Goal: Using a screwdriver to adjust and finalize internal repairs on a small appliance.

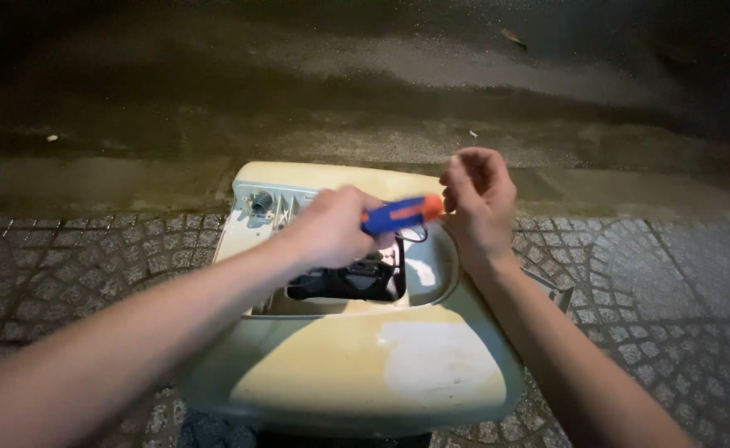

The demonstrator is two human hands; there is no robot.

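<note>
Screwdriver [400, 213], with a blue handle and an orange end cap, is held in the air above the open middle of a cream-coloured plastic housing [357, 365] that lies on the cobbled pavement [91, 257]. Near the housing's far left corner a small metal spring [261, 202] stands beside some pale ribs. The left hand [329, 226] comes in from the near left, its fingers wrapped tight around the blue handle, knuckles up; the tool's working end is hidden behind that hand. Under the hand, inside the rounded opening at the centre of the housing, sits a black part [344, 282] with a thin dark wire looping up from it. The orange cap points right and meets the right hand [477, 203], whose fingertips are drawn together against or just beside it; whether they actually pinch it cannot be told. Beyond the housing's far edge runs a wet, dark road surface [382, 75].
</note>
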